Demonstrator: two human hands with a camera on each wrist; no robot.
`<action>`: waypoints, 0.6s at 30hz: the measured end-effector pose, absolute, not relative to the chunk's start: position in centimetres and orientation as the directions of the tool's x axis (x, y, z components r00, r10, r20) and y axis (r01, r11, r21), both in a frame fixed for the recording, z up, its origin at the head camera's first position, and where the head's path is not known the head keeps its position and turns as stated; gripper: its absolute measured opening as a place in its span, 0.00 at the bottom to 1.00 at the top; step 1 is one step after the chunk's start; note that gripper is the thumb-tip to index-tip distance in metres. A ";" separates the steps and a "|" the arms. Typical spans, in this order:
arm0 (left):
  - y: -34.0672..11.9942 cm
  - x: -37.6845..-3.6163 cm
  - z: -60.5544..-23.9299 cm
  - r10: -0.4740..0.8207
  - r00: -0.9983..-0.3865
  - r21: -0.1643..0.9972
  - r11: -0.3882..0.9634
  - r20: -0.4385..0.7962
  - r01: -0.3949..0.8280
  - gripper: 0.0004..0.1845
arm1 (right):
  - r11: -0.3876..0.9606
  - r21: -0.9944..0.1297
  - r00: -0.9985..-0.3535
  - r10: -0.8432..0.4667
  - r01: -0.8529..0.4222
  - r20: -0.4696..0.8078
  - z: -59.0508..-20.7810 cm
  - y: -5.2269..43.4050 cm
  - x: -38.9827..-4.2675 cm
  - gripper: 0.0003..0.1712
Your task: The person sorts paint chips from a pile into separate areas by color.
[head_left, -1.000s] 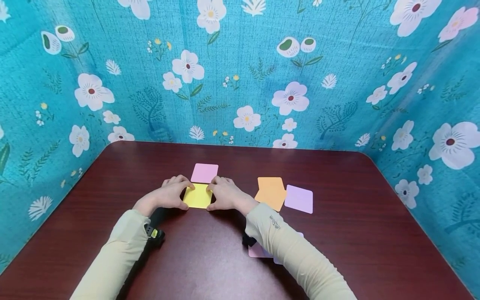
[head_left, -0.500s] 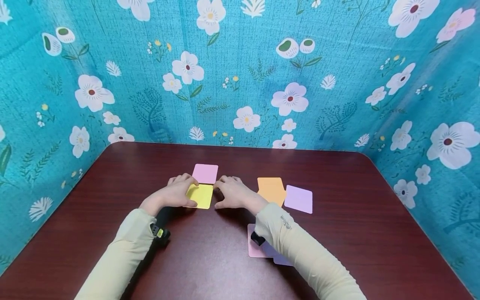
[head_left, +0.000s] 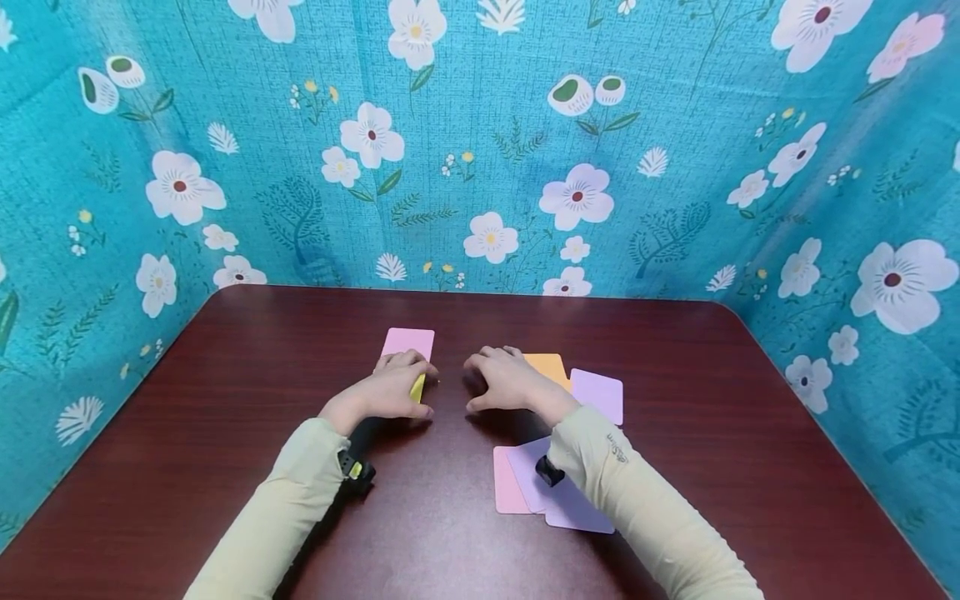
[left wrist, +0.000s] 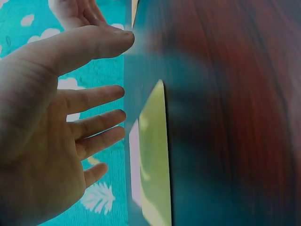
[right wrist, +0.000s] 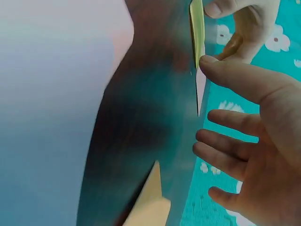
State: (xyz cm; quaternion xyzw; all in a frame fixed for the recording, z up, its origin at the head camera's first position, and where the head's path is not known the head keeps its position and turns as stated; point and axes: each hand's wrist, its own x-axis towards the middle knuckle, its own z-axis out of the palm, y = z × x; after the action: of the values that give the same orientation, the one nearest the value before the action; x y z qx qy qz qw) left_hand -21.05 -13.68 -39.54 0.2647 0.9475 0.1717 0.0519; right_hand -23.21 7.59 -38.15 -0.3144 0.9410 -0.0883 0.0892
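Observation:
A yellow square card [left wrist: 155, 165] lies on the dark table, just in front of a pink card [head_left: 408, 340]. My left hand [head_left: 382, 393] hovers over the yellow card and hides most of it in the head view. In the left wrist view its fingers are spread and relaxed, with nothing between them. My right hand [head_left: 513, 382] is over the table to the right, left of the orange cards [head_left: 547, 364], which it partly covers. Its fingers [right wrist: 225, 146] are loosely extended and hold nothing.
A purple card [head_left: 597, 396] lies beside the orange ones. Nearer me, under the right wrist, purple cards [head_left: 573, 507] overlap a pink card [head_left: 507, 483]. A blue flowered curtain [head_left: 450, 167] surrounds the table's [head_left: 300, 333] back and sides.
Both hands have moved right. The right hand has left the yellow card's right edge, and the left has shifted across the card. The yellow card stays in about the same place.

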 end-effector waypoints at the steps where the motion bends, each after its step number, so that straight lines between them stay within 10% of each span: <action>1: -13.3 -21.1 -39.6 0.527 -0.850 0.356 0.795 -0.004 0.491 0.28 | 0.791 -0.223 -0.791 -0.602 -0.570 -0.111 -38.1 8.0 -23.2 0.35; 18: -8.3 -21.6 -39.9 0.591 -0.805 0.370 0.760 -0.050 0.535 0.33 | 0.878 -0.178 -0.873 -0.470 -0.445 -0.135 -38.3 12.6 -23.1 0.40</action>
State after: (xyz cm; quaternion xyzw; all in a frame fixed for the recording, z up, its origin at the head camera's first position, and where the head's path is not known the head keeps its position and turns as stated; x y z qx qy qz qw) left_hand -21.64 -8.27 -39.91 0.3011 0.9344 0.1716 0.0818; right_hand -23.14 12.57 -38.27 -0.2369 0.9650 -0.0706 0.0871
